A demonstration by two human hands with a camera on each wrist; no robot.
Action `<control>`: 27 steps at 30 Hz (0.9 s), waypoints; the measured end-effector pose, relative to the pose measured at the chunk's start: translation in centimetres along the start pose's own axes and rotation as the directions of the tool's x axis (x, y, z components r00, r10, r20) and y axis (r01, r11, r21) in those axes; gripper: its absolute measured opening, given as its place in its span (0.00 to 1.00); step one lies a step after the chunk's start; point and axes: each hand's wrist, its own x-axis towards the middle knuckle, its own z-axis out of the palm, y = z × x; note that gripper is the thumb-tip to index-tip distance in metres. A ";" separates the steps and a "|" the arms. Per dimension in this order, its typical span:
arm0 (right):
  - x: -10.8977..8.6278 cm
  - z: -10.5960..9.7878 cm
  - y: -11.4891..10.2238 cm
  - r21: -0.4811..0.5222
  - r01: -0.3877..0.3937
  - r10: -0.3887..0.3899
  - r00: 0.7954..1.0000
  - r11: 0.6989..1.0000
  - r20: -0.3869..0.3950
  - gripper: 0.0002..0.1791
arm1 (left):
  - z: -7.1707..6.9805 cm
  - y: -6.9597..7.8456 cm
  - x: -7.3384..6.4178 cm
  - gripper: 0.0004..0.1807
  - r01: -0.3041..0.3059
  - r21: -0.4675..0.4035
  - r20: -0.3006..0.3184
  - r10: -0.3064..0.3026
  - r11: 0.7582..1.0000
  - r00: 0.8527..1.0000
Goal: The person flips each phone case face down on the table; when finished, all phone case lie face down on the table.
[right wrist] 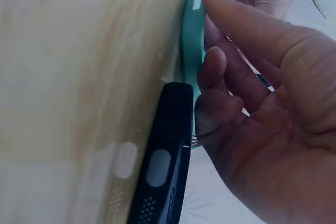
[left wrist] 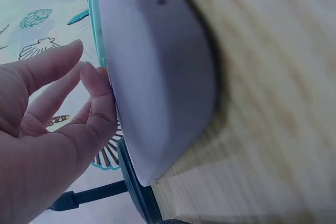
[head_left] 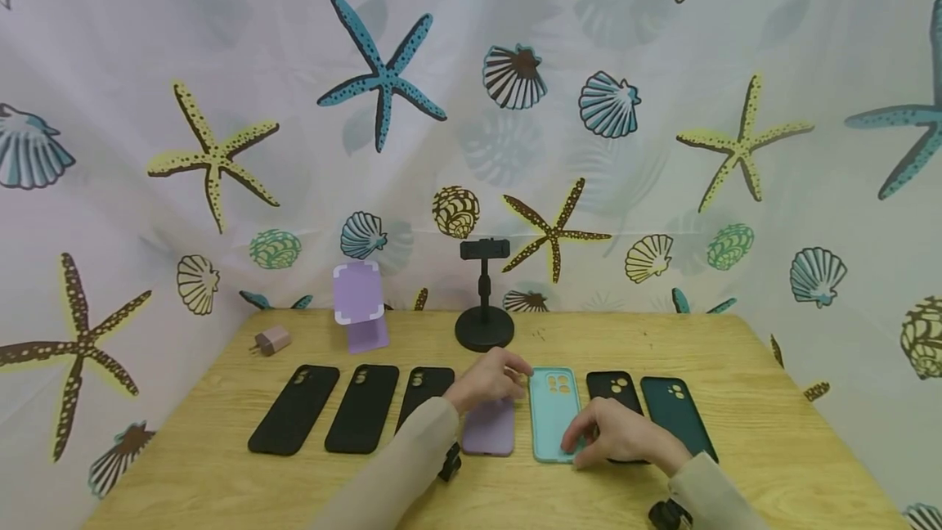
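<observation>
A turquoise phone case [head_left: 553, 411] lies flat on the table with its camera cutouts at the far end. My left hand [head_left: 486, 379] is over the far part of a purple phone case [head_left: 489, 429]. Its fingertips reach the turquoise case's far left corner, and its thumb stands apart from the loosely bent fingers [left wrist: 97, 90]. My right hand [head_left: 621, 432] is at the turquoise case's near right corner. The right thumb [right wrist: 236, 11] touches the near edge, while the bent fingers rest on or beside the case. A black case [head_left: 614, 387] is partly hidden behind that hand.
Left of the purple case lie three black phone cases [head_left: 362, 407] in a row. A dark teal case [head_left: 679, 411] lies at the right end. Behind stand a purple phone stand [head_left: 358, 297] and a black phone holder [head_left: 484, 325]. A pink charger plug [head_left: 272, 339] sits at the back left.
</observation>
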 end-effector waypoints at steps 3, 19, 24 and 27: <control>0.0 0.1 0.0 0.004 0.001 -0.001 1.000 1.000 -0.009 0.06 | 0.1 0.1 0.1 0.18 -0.007 0.005 0.011 0.007 1.000 1.000; -0.2 0.5 -0.3 -0.019 -0.064 0.064 0.997 0.998 -0.036 0.04 | 0.5 0.2 0.4 0.17 -0.013 0.088 0.001 0.013 0.996 1.000; -0.4 0.5 -0.3 0.035 -0.071 0.073 0.995 0.997 -0.063 0.03 | 0.4 0.1 0.3 0.17 -0.024 0.060 -0.003 0.024 0.998 1.000; -0.5 0.4 -0.4 0.080 -0.085 0.091 0.994 0.993 -0.067 0.03 | 0.3 0.1 0.3 0.16 -0.031 0.016 -0.006 0.031 0.999 0.999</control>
